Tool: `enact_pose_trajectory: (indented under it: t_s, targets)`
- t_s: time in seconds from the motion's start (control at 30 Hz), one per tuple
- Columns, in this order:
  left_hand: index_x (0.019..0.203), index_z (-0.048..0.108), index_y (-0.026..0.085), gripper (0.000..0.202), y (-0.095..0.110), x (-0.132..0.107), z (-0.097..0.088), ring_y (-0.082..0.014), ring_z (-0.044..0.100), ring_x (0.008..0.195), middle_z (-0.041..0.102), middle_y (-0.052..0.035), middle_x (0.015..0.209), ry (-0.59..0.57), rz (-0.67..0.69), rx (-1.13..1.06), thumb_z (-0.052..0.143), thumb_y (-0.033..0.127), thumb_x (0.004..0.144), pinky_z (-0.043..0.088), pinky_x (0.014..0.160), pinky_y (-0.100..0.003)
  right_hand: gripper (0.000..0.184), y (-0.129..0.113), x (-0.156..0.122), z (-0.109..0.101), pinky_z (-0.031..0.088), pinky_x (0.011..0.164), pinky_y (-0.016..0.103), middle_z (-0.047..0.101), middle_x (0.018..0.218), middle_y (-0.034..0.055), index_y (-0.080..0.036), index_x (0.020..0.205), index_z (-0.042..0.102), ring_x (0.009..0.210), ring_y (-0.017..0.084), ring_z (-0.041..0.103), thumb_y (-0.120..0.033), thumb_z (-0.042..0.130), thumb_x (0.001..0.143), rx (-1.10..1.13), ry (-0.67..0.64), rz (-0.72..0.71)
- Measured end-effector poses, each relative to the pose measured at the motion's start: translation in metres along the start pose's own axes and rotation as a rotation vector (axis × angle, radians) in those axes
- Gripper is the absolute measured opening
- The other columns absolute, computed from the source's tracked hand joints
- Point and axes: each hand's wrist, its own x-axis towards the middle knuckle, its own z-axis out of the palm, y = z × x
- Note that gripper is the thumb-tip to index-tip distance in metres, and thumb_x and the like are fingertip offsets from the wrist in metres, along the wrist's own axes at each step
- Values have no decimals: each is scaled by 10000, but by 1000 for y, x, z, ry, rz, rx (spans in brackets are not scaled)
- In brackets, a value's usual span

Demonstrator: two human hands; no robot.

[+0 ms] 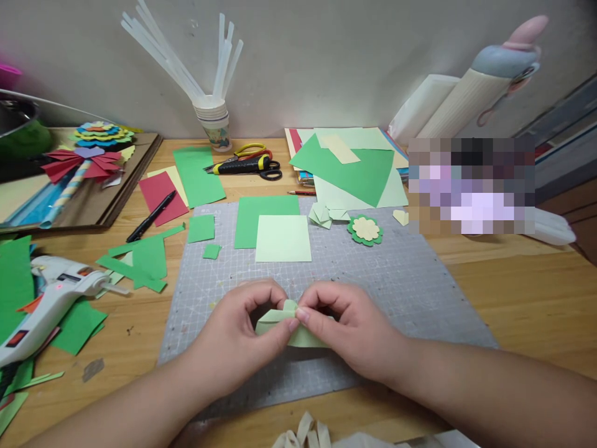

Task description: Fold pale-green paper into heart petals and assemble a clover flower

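Note:
My left hand [242,333] and my right hand [347,326] meet over the near part of a grey cutting mat [401,292]. Both pinch a small folded piece of light green paper [280,320], thumbs and forefingers pressed on its top fold. The piece is partly hidden under my fingers. Farther back on the mat lie a pale green paper square [283,238] on a darker green sheet [261,214], small folded pale green pieces [326,216] and a green and cream paper flower [365,229].
A white glue gun [51,298] lies at the left among green scraps [140,261]. Behind are a black pen [152,216], scissors [252,163], a cup of glue sticks [215,124], stacked coloured paper [354,165] and a paper craft on cardboard [88,155].

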Motion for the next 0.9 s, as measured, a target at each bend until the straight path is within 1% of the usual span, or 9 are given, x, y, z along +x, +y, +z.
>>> enact_pose_trajectory:
  t_s: [0.1,0.17,0.3,0.4,0.5,0.57,0.67,0.77,0.9]
  targets:
    - [669,542,183,139,1,0,0,-159,508,681,567,2,688,-53,-42,-6,585,285,753,393,640,-276,101,-2,0,-1,378,588,209,523,678,-30,-172,721,535,634,96,465,-181,543,822,-13,-44,-5]
    - [663,553,181,130,1,0,0,-161,514,679,577,1,680,-89,-41,15,577,273,753,393,656,-285,84,-2,1,-3,373,581,207,511,666,-35,-172,724,536,621,93,450,-164,547,806,-44,-93,-35]
    - [675,570,179,87,1,0,-1,-163,525,699,589,3,696,-121,-3,54,582,233,741,391,694,-292,143,-2,2,-6,354,560,207,498,637,-36,-167,692,542,599,92,434,-192,527,832,-93,-108,-59]
    - [674,554,181,118,0,0,-2,-143,480,654,544,20,666,-130,-53,-33,595,265,748,374,635,-268,190,-2,2,-7,362,579,215,502,663,-27,-167,722,548,628,100,446,-245,474,879,-71,-111,-35]
    - [687,539,181,159,0,1,-5,-130,451,642,517,29,667,-100,-96,-149,603,306,761,357,598,-247,173,-4,3,-8,365,598,219,496,688,-26,-170,754,537,651,107,448,-271,472,878,-46,-119,-31]
    - [688,524,183,171,0,2,-6,-128,449,650,510,32,675,-57,-101,-187,600,312,770,355,595,-239,154,-4,3,-7,351,585,216,477,669,-34,-173,724,520,638,104,432,-254,504,854,-85,-101,-21]
    - [705,532,185,139,0,3,-6,-131,448,660,503,32,686,-30,-81,-165,596,289,770,359,604,-238,182,-4,2,-6,331,564,214,454,634,-42,-177,679,503,610,99,411,-239,512,850,-136,-83,2]
    - [746,583,181,106,-1,3,-6,-146,478,703,540,16,719,-39,-42,-117,593,279,787,377,649,-252,184,-4,2,-5,327,559,215,452,625,-43,-180,665,496,601,99,410,-226,516,842,-140,-114,-4]
    - [684,583,181,170,-4,3,-7,-141,496,708,553,13,714,-17,-33,-216,598,286,817,378,653,-245,169,-5,3,-7,340,579,222,467,651,-33,-183,704,527,621,108,421,-256,503,854,-76,-97,9]
